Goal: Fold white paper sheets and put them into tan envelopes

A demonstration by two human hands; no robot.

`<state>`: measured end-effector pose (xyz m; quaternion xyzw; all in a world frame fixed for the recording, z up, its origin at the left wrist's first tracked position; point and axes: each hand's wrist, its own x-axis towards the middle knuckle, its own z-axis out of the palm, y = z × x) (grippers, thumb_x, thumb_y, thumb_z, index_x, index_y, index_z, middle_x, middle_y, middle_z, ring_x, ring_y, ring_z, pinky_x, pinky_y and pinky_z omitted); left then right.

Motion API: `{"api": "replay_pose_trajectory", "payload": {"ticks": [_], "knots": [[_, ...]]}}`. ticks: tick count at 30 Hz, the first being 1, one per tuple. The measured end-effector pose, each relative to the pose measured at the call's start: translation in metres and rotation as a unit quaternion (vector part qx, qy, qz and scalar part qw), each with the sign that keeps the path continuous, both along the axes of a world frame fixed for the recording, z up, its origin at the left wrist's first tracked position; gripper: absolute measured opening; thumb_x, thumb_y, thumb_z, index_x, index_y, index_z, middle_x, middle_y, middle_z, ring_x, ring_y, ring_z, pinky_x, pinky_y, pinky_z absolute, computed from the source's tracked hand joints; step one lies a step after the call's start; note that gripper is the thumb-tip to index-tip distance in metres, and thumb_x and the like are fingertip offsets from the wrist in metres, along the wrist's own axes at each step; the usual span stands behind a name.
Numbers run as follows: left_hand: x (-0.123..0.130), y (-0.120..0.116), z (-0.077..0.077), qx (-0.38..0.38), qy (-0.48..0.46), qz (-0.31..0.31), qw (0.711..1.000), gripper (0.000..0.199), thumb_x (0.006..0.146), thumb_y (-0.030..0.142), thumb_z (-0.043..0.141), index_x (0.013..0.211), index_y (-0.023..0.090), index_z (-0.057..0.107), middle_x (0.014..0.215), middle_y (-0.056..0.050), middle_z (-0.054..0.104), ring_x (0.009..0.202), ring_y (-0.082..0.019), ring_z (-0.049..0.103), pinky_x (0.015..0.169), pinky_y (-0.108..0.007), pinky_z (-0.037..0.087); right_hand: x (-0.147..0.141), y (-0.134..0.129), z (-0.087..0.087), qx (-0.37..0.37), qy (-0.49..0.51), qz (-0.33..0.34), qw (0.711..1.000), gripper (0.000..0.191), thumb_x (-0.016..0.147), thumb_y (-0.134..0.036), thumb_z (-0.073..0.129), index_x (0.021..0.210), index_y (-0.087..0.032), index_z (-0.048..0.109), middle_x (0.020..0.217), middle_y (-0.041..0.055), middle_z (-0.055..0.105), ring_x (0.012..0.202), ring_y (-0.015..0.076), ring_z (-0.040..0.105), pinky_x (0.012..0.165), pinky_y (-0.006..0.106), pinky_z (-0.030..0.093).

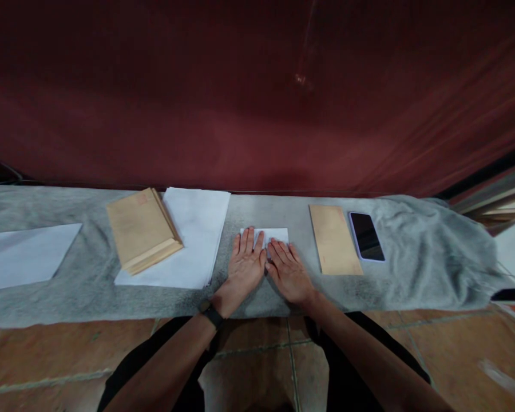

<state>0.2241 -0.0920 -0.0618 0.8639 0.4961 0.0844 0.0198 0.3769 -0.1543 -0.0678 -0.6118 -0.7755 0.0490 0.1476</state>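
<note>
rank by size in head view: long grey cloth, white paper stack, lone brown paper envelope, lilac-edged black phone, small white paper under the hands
1. Long grey cloth
2. White paper stack
3. Lone brown paper envelope
4. Lilac-edged black phone
Unranked: small white paper, partly hidden by left hand and right hand.

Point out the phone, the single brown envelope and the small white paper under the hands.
Phone (pixel 368 237): head view, on its dark screen.
Single brown envelope (pixel 335 240): head view, middle of its face.
Small white paper (pixel 277 233): head view, uncovered strip along its far edge.
</note>
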Motion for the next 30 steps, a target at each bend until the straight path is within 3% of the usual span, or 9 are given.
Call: {"api": "replay_pose_trajectory", "payload": {"ticks": [4, 8, 14, 24, 30], "knots": [[0.003, 0.004, -0.004, 0.001, -0.008, -0.035, 0.999, 0.058, 0.102, 0.023, 0.031, 0.159, 0.014, 0.032, 0.168, -0.011, 0.027, 0.158, -0.024, 0.016, 0.129, -0.049, 0.019, 0.002, 0.009, -0.001, 0.001, -0.011, -0.034, 0.999, 0.053, 0.109, -0.032, 0.028, 0.157, -0.012, 0.038, 0.163, 0.0121, 0.038, 0.153, 0.0236, 0.032, 0.126, 0.049, 0.024], [0.007, 0.011, -0.011, -0.005, -0.012, -0.03, 0.999, 0.058, 0.101, 0.024, 0.033, 0.158, 0.015, 0.036, 0.168, -0.01, 0.029, 0.158, -0.024, 0.017, 0.129, -0.049, 0.021, 0.002, 0.018, -0.001, 0.005, -0.018, -0.045, 0.999, 0.053, 0.109, -0.03, 0.025, 0.158, -0.012, 0.037, 0.165, 0.012, 0.035, 0.154, 0.0241, 0.029, 0.126, 0.05, 0.022], [0.009, 0.016, -0.01, 0.003, -0.004, -0.019, 1.0, 0.057, 0.102, 0.026, 0.031, 0.158, 0.013, 0.035, 0.168, -0.013, 0.029, 0.157, -0.024, 0.02, 0.128, -0.048, 0.02, 0.006, 0.021, -0.005, 0.022, -0.027, -0.086, 0.996, 0.058, 0.109, -0.04, 0.03, 0.157, -0.008, 0.037, 0.164, 0.0162, 0.035, 0.154, 0.0279, 0.03, 0.125, 0.05, 0.021], [0.001, 0.013, -0.003, 0.004, 0.005, 0.017, 1.0, 0.07, 0.104, 0.051, 0.034, 0.157, 0.004, 0.033, 0.165, -0.021, 0.029, 0.155, -0.031, 0.025, 0.127, -0.049, 0.024, 0.016, 0.014, -0.007, 0.037, -0.031, -0.107, 0.993, 0.062, 0.108, -0.042, 0.034, 0.159, -0.006, 0.033, 0.163, 0.0177, 0.036, 0.151, 0.0298, 0.035, 0.124, 0.052, 0.024], [-0.009, 0.007, -0.006, 0.009, 0.0, 0.019, 1.0, 0.073, 0.103, 0.052, 0.037, 0.158, 0.004, 0.032, 0.166, -0.022, 0.029, 0.155, -0.032, 0.025, 0.126, -0.05, 0.024, 0.018, 0.011, -0.008, 0.032, -0.032, -0.11, 0.993, 0.062, 0.108, -0.042, 0.034, 0.159, -0.007, 0.032, 0.164, 0.0174, 0.035, 0.151, 0.0307, 0.034, 0.124, 0.052, 0.023]]}}
